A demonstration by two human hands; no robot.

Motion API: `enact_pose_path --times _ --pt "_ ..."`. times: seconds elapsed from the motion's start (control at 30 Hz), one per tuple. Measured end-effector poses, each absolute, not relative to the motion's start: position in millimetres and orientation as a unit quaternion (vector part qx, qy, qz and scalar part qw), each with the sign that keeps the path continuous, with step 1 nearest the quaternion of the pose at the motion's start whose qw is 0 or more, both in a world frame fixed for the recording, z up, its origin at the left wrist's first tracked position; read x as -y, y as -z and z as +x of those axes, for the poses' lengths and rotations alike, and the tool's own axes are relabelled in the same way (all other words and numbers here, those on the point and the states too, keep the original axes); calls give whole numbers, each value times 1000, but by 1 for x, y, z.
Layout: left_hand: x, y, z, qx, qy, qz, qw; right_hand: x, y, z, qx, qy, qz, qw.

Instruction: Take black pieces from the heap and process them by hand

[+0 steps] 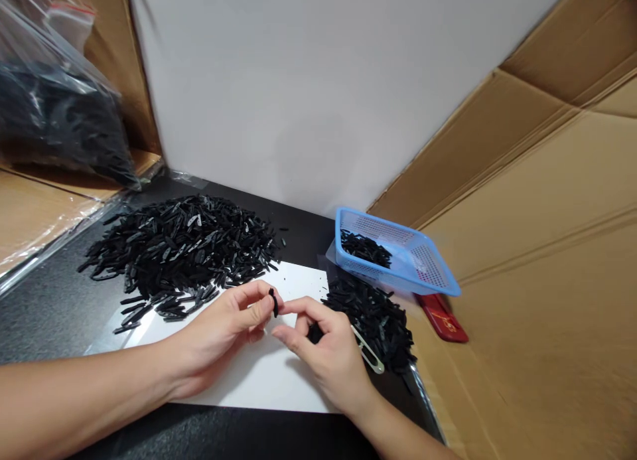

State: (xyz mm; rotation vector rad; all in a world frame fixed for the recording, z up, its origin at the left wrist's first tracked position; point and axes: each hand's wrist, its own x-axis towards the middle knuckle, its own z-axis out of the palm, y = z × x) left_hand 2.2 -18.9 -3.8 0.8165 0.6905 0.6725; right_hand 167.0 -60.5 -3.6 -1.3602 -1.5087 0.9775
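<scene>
My left hand [231, 327] pinches a small, slim black piece [274, 303] upright between thumb and fingertips, above a white board [279, 380]. The index fingertip of my right hand [326, 357] reaches close to that piece, with its thumb held a little apart below. More black material [314, 332] shows inside the curled fingers of my right hand; its exact shape is hidden. A pale green, looped handle [369, 354] sticks out behind my right hand, over a small heap of black pieces [381, 317]. Whether my hand grips it I cannot tell.
A large heap of black strips [184, 244] spreads at the left, partly over the board. At the right stands a blue perforated basket [423, 261] with black pieces inside. A red packet [442, 319] lies beside it. A clear bag [60, 115] sits at upper left. Cardboard [537, 247] rises right.
</scene>
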Motion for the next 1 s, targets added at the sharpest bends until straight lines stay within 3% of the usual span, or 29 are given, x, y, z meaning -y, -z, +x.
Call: enact_pose_path --times 0.2,0.5,1.0 --pt "18 4 3 -327 -326 389 797 62 0 163 561 -454 -524 453" --pt "13 1 2 -383 -347 360 777 63 -9 172 602 -393 -544 433" --pt "12 3 0 -354 -319 523 706 58 -2 178 616 -350 -564 425"
